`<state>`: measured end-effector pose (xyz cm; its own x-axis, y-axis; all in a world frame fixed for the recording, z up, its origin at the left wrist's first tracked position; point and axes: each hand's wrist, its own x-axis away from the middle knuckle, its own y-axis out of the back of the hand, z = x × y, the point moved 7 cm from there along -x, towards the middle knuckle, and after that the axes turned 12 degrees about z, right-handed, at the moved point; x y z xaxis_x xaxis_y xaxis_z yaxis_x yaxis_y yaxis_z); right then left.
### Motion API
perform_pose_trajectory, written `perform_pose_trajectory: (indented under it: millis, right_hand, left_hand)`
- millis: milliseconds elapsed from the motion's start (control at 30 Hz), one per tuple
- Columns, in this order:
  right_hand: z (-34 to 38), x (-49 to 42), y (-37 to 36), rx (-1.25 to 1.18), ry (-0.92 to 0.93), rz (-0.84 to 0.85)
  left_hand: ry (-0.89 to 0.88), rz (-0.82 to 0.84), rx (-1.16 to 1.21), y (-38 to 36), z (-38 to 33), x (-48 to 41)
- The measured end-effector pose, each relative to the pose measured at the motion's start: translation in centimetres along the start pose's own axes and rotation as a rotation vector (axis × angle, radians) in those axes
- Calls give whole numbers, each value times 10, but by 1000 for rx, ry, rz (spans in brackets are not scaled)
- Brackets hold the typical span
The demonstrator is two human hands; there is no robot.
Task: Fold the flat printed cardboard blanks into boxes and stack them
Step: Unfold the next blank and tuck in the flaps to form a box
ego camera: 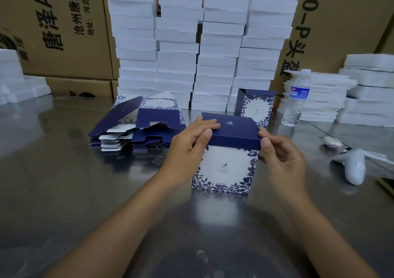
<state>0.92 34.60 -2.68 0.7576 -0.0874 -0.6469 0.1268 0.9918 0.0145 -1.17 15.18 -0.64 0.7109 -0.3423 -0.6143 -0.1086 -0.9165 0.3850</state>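
Shiny steel worktop (64,181); L hand (187,147) & R hand (279,156) fingers pinch navy lid of floral cardboard box (226,166); cartons (70,49) behind read "唐泽".

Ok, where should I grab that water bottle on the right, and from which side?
Probably grip the water bottle around its labelled middle, coming from the front left: it stands upright, and the foam sheets crowd its right and rear.

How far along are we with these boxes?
Done: one folded box stands behind, top flap up. In hand: left hand and right hand pinch down the lid of a second box. Left: the pile of blanks; no stack of boxes yet.
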Motion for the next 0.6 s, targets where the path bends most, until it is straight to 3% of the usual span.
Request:
perform_pose_trajectory:
  millis: [600]
  right_hand:
    - [-3, -1, -3, 9, -26, -11]
  left_hand:
    - [19, 15, -82, 0, -1, -1]
